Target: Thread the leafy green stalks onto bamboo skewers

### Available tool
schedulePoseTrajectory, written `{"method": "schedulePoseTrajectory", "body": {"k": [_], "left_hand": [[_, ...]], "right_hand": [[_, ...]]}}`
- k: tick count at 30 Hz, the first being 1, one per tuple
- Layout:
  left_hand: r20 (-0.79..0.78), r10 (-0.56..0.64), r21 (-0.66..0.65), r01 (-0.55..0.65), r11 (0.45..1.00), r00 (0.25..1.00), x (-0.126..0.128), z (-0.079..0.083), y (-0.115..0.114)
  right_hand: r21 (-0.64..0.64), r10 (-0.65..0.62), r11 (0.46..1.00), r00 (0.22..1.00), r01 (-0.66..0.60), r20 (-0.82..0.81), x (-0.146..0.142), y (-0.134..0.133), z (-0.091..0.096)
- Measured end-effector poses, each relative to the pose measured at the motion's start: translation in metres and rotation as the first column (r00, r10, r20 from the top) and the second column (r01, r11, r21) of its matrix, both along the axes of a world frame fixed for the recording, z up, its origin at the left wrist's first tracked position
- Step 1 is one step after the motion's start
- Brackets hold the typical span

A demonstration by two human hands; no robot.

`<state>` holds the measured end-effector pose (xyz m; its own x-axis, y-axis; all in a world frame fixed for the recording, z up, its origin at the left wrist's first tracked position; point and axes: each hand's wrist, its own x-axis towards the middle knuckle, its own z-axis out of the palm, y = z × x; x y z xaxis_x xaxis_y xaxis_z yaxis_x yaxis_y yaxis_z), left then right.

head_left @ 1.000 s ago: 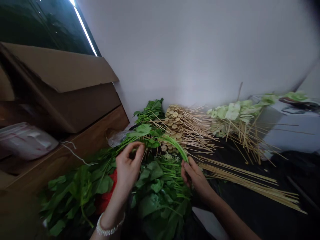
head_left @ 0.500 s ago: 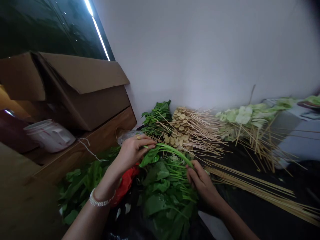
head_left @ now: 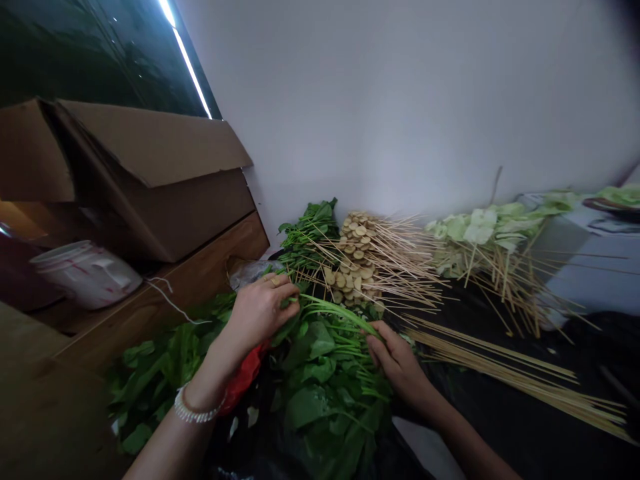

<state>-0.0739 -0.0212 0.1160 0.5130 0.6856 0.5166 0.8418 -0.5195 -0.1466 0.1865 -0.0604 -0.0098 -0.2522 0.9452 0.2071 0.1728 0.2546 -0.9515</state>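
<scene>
Between my hands stretches a small bunch of leafy green stems (head_left: pixel 340 311). My left hand (head_left: pixel 264 304) is closed around its leafy end, with the fingers curled in. At the other end, my right hand (head_left: pixel 395 355) pinches the stems between thumb and fingers. Right below lies a pile of leafy greens (head_left: pixel 325 400), its stems pointing right. Another heap of greens (head_left: pixel 165 373) lies to the left, under my left forearm. A red plastic bag (head_left: pixel 245 381) shows partly behind my left wrist.
Skewered potato slices (head_left: pixel 357 267) and skewered greens (head_left: pixel 311 240) are stacked by the wall. Cabbage skewers (head_left: pixel 487 230) lie farther right. Bare bamboo sticks (head_left: pixel 500 367) spread across the black surface. At left stand a cardboard box (head_left: pixel 165 180) and a white plastic jug (head_left: pixel 87 273).
My left hand has curled its fingers more tightly over the leafy end and dropped slightly. The right hand keeps its pinch on the stems. The whole view has shifted a little.
</scene>
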Motion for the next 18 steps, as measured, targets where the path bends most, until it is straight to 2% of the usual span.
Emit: {"method": "schedulePoseTrajectory", "body": {"k": [3, 5, 7, 9, 12, 16, 18], "left_hand": [[0.312, 0.047, -0.021, -0.043, 0.999, 0.949, -0.003, 0.000, 0.004], [0.517, 0.120, -0.032, -0.121, 0.992, 0.847, -0.012, 0.002, 0.008], [0.622, 0.194, -0.056, -0.204, 0.977, 0.758, -0.023, 0.005, 0.010], [0.616, 0.225, -0.066, -0.236, 0.970, 0.755, -0.031, 0.010, 0.007], [0.546, 0.170, 0.007, -0.208, 0.978, 0.820, -0.031, 0.023, -0.006], [0.543, 0.083, 0.085, -0.153, 0.985, 0.836, -0.006, 0.042, -0.033], [0.455, -0.007, 0.112, -0.049, 0.992, 0.891, 0.016, 0.044, -0.042]], "right_hand": [[-0.021, 0.022, 1.000, 1.000, -0.023, -0.013, -0.001, 0.001, -0.001], [-0.033, 0.009, 0.999, 0.999, -0.011, -0.044, -0.001, 0.001, -0.001], [-0.047, -0.009, 0.999, 0.998, 0.006, -0.068, -0.001, 0.002, 0.000], [-0.075, -0.017, 0.997, 0.997, 0.011, -0.079, -0.001, 0.001, 0.001], [-0.099, -0.022, 0.995, 0.996, 0.014, -0.087, -0.001, 0.001, 0.002], [-0.092, -0.046, 0.995, 0.994, 0.037, -0.100, -0.002, 0.001, 0.000], [-0.091, -0.055, 0.995, 0.994, 0.046, -0.091, -0.002, 0.001, 0.000]]}}
